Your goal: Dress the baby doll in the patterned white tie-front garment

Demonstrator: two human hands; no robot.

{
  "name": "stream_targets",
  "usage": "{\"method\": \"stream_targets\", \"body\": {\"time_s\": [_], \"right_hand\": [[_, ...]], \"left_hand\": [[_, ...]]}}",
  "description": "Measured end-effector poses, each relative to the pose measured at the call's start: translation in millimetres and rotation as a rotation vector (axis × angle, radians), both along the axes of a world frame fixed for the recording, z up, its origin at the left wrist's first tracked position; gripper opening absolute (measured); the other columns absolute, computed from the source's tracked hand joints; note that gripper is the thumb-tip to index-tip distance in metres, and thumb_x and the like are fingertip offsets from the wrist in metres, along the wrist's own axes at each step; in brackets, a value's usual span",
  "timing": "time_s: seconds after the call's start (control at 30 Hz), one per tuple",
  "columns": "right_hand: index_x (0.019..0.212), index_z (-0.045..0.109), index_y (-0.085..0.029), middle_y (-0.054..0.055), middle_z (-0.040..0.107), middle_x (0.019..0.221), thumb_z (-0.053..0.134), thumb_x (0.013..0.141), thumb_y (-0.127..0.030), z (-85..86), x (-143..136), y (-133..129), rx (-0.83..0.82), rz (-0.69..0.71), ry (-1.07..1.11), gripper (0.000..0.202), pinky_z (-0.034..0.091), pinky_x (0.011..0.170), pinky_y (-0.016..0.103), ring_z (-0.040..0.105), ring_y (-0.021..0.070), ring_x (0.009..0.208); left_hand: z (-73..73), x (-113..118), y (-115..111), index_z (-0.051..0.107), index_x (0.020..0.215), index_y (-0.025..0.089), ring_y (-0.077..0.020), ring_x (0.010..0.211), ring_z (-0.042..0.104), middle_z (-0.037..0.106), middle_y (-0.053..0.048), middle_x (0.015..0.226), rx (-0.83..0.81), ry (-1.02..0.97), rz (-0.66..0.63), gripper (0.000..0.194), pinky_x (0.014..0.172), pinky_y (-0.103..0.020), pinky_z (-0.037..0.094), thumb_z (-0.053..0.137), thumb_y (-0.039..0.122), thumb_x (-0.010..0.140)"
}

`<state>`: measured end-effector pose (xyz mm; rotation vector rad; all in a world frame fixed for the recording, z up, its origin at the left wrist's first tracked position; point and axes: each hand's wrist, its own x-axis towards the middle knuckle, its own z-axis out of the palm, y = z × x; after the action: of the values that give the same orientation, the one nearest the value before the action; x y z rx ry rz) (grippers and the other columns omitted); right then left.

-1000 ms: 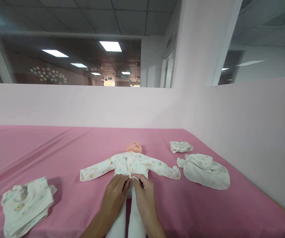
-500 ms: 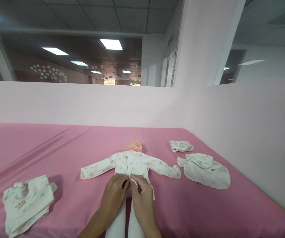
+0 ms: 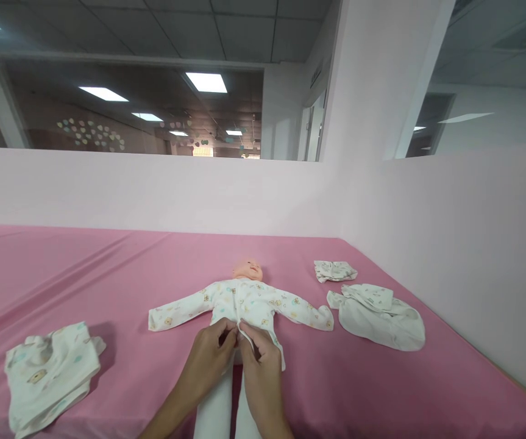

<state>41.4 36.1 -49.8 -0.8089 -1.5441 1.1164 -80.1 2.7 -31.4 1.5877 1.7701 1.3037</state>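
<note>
A doll (image 3: 249, 269) lies on its back, its head away from me, wearing a white patterned jacket (image 3: 254, 300) with both sleeves spread out sideways. White trouser legs (image 3: 214, 410) reach toward me below the jacket. At the jacket's lower front opening, my left hand (image 3: 211, 352) pinches one edge between thumb and fingers. My right hand (image 3: 263, 366) is closed right beside it, pinching the other edge of the cloth. The fingertips of both hands nearly touch. Whatever fastening may lie between them is too small to make out.
Pink sheet (image 3: 120, 280) covers the surface. A folded patterned garment (image 3: 52, 375) lies at the front left. To the right are a small folded cloth (image 3: 334, 271) and a white garment bundle (image 3: 381, 320). White walls (image 3: 153, 192) with windows stand behind and at right.
Both hands have shifted very slightly, still pinching the jacket front. The left hand's thumb and forefinger show a slightly wider gap behind their tips. The doll has not moved.
</note>
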Motion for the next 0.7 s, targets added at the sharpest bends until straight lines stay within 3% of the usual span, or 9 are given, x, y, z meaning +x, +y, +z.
{"method": "stream_targets", "body": {"time_s": [0.3, 0.5, 0.7], "right_hand": [[0.115, 0.071, -0.021, 0.008, 0.066, 0.118, 0.053, 0.089, -0.029, 6.5, -1, -4, -0.076, 0.006, 0.044, 0.033, 0.049, 0.101, 0.035, 0.061, 0.0203, 0.112], [0.113, 0.072, -0.024, 0.007, 0.064, 0.121, 0.051, 0.089, -0.025, -0.6, -5, -1, 0.090, 0.020, -0.038, 0.032, 0.047, 0.104, 0.038, 0.059, 0.0205, 0.115], [0.124, 0.066, -0.029, 0.002, 0.061, 0.129, 0.046, 0.090, -0.016, 1.4, 1, 1, 0.214, 0.070, -0.199, 0.041, 0.043, 0.109, 0.038, 0.054, 0.0174, 0.123]], "left_hand": [[-0.8, -3, 0, 0.058, 0.077, 0.020, -0.0168, 0.066, 0.053, 0.062, 0.000, 0.074, 0.060, 0.042, -0.006, 0.029, 0.059, -0.025, 0.038, 0.042, 0.035, 0.096], [-6.5, -8, 3, 0.057, 0.074, 0.019, -0.0149, 0.061, 0.050, 0.058, 0.001, 0.068, 0.020, -0.050, 0.008, 0.030, 0.054, -0.023, 0.037, 0.043, 0.038, 0.093], [-1.1, -16, 5, 0.057, 0.075, 0.019, -0.0138, 0.059, 0.048, 0.054, 0.001, 0.068, -0.051, -0.196, -0.047, 0.032, 0.052, -0.022, 0.037, 0.046, 0.046, 0.089]]}}
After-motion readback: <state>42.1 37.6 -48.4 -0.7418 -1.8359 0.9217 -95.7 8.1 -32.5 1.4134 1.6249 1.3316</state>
